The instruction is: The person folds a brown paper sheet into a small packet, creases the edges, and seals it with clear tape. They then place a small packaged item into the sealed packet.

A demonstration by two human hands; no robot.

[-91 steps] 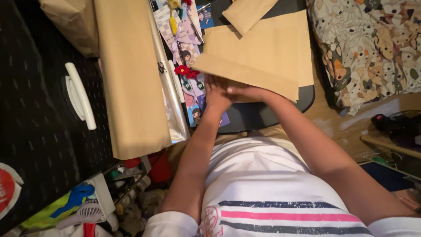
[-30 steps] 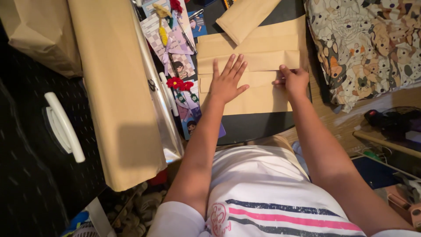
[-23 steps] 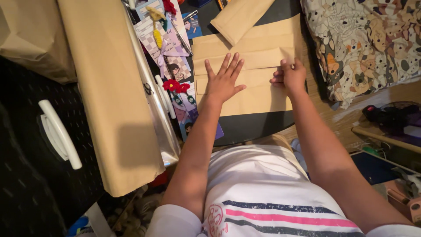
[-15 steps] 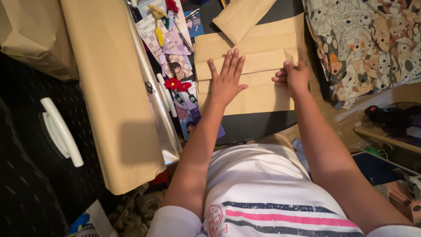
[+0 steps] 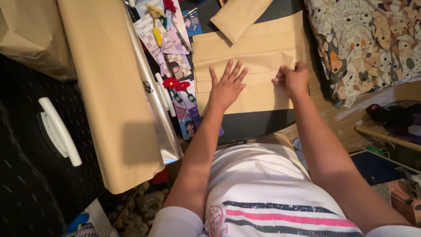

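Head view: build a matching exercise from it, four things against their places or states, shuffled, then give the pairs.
Things:
1. left hand
2. right hand
3. red crocheted flower
4. white handle

Places or states:
A. on the black panel at far left
B. pinching the right end of a fold in the brown paper
C. spread flat on the brown paper
D. on the picture cards beside the paper

Pairs: 1-C, 2-B, 3-D, 4-A

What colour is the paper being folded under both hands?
Plain tan-brown kraft paper, unpatterned; seen in the head view.
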